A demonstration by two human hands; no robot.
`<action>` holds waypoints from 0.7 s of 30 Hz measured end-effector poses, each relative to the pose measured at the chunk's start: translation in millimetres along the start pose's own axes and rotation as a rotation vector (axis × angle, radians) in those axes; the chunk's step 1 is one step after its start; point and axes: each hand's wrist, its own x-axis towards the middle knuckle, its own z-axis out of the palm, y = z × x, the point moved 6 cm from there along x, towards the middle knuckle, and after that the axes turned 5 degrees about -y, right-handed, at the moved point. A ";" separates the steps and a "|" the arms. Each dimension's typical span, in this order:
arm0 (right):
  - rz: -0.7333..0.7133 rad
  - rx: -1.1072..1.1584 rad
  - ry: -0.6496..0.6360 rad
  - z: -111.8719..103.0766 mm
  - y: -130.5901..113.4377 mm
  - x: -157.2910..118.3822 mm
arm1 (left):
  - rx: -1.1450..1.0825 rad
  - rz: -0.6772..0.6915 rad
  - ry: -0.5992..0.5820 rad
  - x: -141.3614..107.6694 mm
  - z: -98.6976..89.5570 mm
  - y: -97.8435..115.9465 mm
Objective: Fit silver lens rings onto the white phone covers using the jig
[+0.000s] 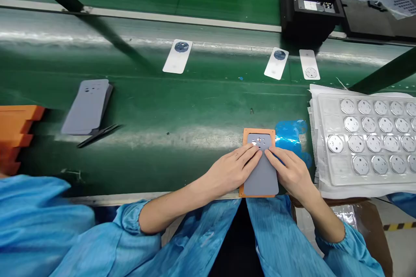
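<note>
A grey phone back panel (261,177) with several small holes at its top lies over an orange fixture (246,131) at the table's front edge. The panel's lower end sits slightly to the right of the fixture's outline. From the left, my left hand (231,167) reaches over the panel's left edge, its fingertips pressed on the surface below the holes. My right hand (291,171) holds the panel's upper right edge, with fingertips close to those of the left. Both thumbs are mostly hidden. A blue film piece (288,135) lies just right of the fixture.
At right, a clear tray (338,173) holds several round silver discs. Leftward are stacked grey panels (85,108), black tweezers (97,136) and orange fixtures (16,127). White panels (177,61) lie further back, near a black compartment box (292,13). A blue sleeve (29,212) shows at left.
</note>
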 end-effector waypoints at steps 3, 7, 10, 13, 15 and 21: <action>-0.023 -0.046 -0.031 3.8 2.2 -1.9 | -0.005 0.010 0.010 -1.3 1.4 -0.7; -0.042 -0.058 -0.067 4.9 5.3 -2.4 | -0.021 -0.004 -0.003 -2.8 6.3 -4.3; -0.057 -0.080 -0.114 10.4 7.3 -0.4 | -0.033 -0.044 -0.031 -4.4 15.0 -10.2; -0.043 -0.115 -0.214 21.4 8.5 2.8 | -0.040 -0.080 -0.073 -6.0 24.6 -14.6; -0.026 -0.137 -0.274 28.1 7.9 4.6 | -0.047 -0.090 -0.086 -7.0 28.6 -14.6; -0.011 -0.128 -0.345 34.5 5.9 5.9 | -0.028 -0.099 -0.089 -8.2 33.3 -8.1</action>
